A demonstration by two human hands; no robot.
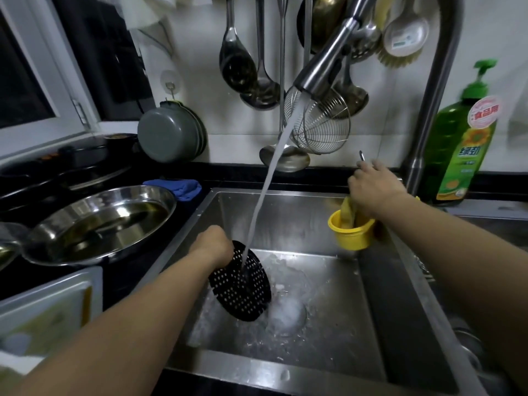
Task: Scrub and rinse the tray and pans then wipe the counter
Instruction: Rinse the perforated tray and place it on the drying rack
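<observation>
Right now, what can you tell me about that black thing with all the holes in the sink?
The black perforated tray is round and flat, dotted all over with small holes; it looks like dark coated metal or plastic. The left hand grips its upper edge and holds it tilted, nearly on edge, inside the steel sink. The tap's water stream hits its face, and white foam sits by its lower rim.

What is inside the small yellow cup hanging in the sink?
The small yellow plastic cup holds a yellow sponge-like pad standing upright. The right hand and forearm cover the cup's far side, so anything else inside and the cup's bottom cannot be seen.
</observation>
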